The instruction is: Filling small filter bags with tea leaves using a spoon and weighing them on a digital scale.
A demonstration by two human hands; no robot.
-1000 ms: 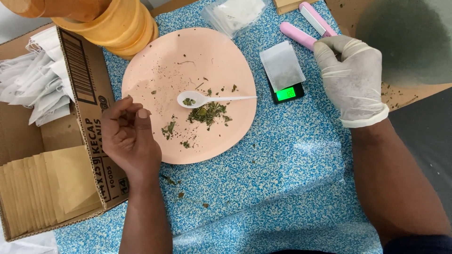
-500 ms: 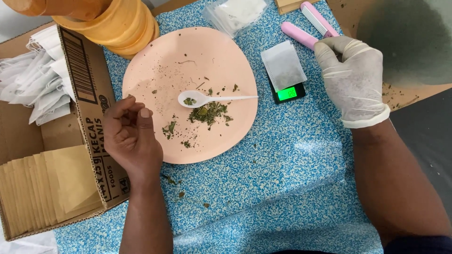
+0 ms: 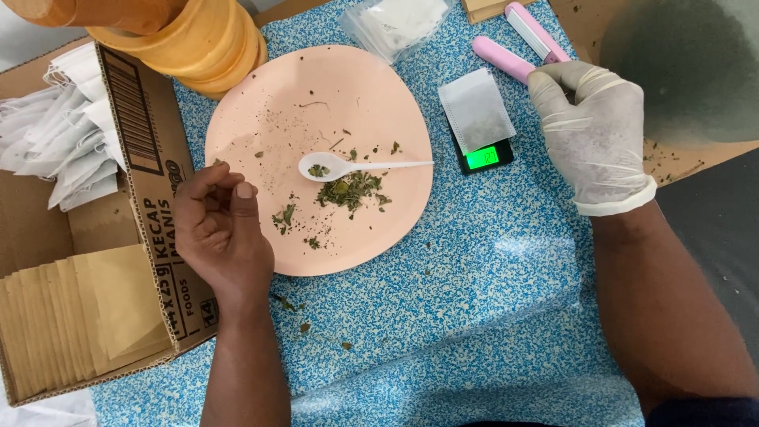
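Both hands sit apart on my feed. My bare left hand [image 3: 224, 229] rests at the left rim of the peach plate [image 3: 261, 119], fingers curled loosely with thumb against fingertips; I cannot tell whether anything is pinched there. My gloved right hand [image 3: 591, 134] closes on the pink sealer [image 3: 518, 49], whose long axis runs diagonally toward the upper left. A white spoon [image 3: 348, 167] lies on the plate, bowl left, handle pointing right, dried herb bits [image 3: 348, 191] just below it. One white sachet [image 3: 476, 111] lies on the small scale [image 3: 484, 158] between plate and glove, on the speckled blue bench [image 3: 474, 300].
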